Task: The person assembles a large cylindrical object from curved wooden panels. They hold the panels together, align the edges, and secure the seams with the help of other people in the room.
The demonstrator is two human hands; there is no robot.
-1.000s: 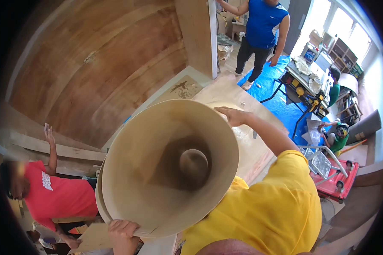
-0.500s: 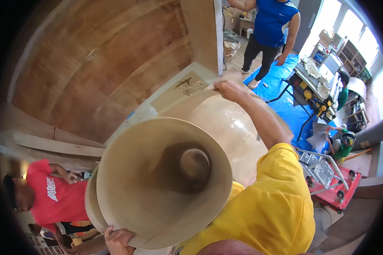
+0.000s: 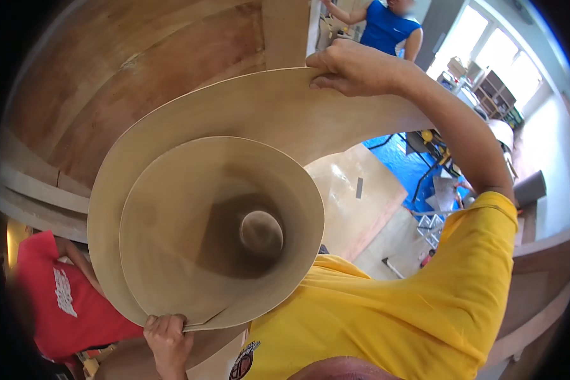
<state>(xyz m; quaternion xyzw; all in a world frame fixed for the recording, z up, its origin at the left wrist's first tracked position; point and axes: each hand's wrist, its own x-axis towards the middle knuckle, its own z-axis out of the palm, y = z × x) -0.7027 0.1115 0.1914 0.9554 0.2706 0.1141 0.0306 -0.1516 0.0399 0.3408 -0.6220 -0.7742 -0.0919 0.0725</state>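
Note:
A wide, thin tan sheet point(image 3: 171, 215), loosely rolled into an open-ended coil, stands in front of me. I look down into its hollow, where a pale round shape point(image 3: 261, 233) shows at the bottom. At the coil's near left rim my left hand point(image 3: 169, 342) is closed over the overlapping edges. My right hand point(image 3: 354, 68) pinches the upper edge of the sheet's outer turn, which sweeps out to the far right. The sheet's lower part is hidden.
A curved wooden wall point(image 3: 145, 69) rises at the far left. Beyond the sheet lies a glossy light-brown board point(image 3: 361, 196). Blue sheeting point(image 3: 399, 164) covers floor farther right. A person in red point(image 3: 66, 291) is close at left; another in blue point(image 3: 389, 28) stands at the back.
My right hand has risen, lifting the sheet's outer turn away from the inner one, so the coil is opened wider. The coil has shifted left and up in view.

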